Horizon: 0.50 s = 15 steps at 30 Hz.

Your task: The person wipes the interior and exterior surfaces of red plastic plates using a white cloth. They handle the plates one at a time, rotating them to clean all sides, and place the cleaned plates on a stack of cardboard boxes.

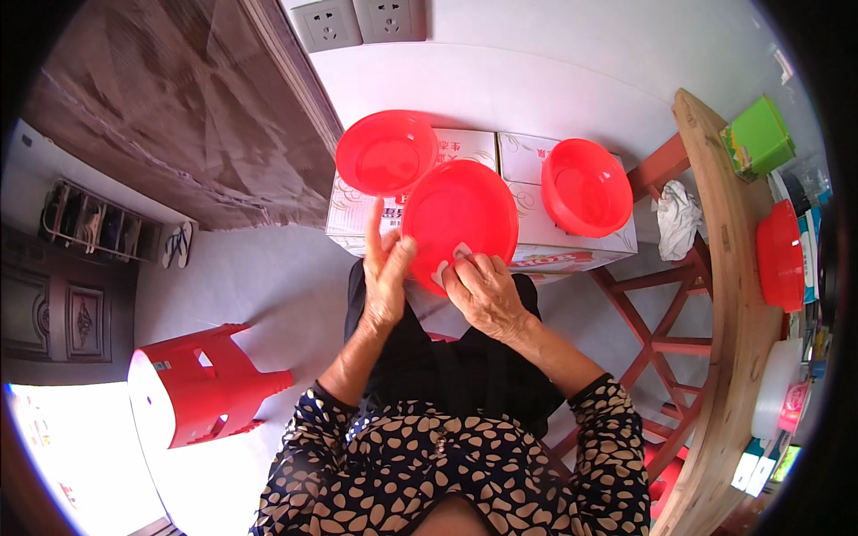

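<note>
The bowl (463,207) at my right grip (490,299) is smooth, glossy plastic; the scrap (462,249) I pinch against it looks like matt cloth. The boxes (527,226) are smooth, printed cardboard. The left bowl (386,154), at their far left corner, and the right bowl (587,189), near their right edge, are shiny plastic too. The counter (735,299) is dull, grained wood, the stool (201,393) slick plastic, my sleeves (608,424) patterned cloth.
</note>
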Available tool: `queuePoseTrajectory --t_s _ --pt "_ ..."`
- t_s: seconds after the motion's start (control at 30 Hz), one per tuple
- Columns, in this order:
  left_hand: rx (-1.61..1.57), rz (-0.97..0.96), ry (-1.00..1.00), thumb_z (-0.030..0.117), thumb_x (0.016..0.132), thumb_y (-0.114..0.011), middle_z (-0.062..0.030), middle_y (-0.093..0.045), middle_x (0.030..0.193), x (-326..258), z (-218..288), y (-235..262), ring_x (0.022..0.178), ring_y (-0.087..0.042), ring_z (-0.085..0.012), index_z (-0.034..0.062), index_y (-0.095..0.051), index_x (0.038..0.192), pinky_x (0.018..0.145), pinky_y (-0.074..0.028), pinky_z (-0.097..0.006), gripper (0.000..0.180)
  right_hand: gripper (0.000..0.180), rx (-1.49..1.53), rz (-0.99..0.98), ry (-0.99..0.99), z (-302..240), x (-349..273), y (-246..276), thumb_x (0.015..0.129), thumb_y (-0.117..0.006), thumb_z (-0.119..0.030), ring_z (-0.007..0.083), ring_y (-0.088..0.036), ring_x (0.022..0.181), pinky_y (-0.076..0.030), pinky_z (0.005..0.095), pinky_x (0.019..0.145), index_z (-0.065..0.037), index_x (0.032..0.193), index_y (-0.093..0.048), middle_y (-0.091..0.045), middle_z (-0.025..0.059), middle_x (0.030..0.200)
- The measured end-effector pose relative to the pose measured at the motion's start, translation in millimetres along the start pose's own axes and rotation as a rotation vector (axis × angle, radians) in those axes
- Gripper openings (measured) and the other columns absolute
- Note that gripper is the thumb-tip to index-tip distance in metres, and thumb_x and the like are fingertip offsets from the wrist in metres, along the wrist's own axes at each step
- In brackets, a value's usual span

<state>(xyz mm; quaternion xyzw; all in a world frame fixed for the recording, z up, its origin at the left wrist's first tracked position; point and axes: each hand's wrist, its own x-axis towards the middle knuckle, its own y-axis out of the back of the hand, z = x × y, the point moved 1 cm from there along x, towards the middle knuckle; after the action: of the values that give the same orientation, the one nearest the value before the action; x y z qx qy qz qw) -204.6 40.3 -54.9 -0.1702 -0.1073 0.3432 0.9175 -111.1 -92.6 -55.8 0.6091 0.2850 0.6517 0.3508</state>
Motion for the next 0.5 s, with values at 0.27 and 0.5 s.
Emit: queuePoseTrajectory --t_s 0.27,0.5 --pt "-0.001 0.183 -0.030 0.029 0.098 -0.042 -0.0079 -0.051 0.119 -31 -35 0 0.110 -0.046 -0.0171 0.0027 -0.040 0.127 0.094 -0.038 -0.031 0.040 0.036 0.408 -0.089 -0.186 -25 15 0 0.073 -0.063 -0.018 0.0265 -0.053 0.094 -0.044 0.0366 0.076 -0.002 0.104 -0.058 -0.055 0.0103 0.099" --pt "-0.175 0.207 0.007 0.033 0.097 -0.044 -0.0106 -0.046 0.128 -23 -36 -1 0.116 -0.044 -0.0188 0.0028 -0.036 0.134 0.100 -0.035 -0.033 0.049 0.020 0.169 -0.321 -0.154 19 -1 16 0.074 -0.059 -0.014 0.0255 -0.049 0.104 -0.043 0.0359 0.082 -0.002 0.089 -0.063 -0.056 0.0091 0.102"
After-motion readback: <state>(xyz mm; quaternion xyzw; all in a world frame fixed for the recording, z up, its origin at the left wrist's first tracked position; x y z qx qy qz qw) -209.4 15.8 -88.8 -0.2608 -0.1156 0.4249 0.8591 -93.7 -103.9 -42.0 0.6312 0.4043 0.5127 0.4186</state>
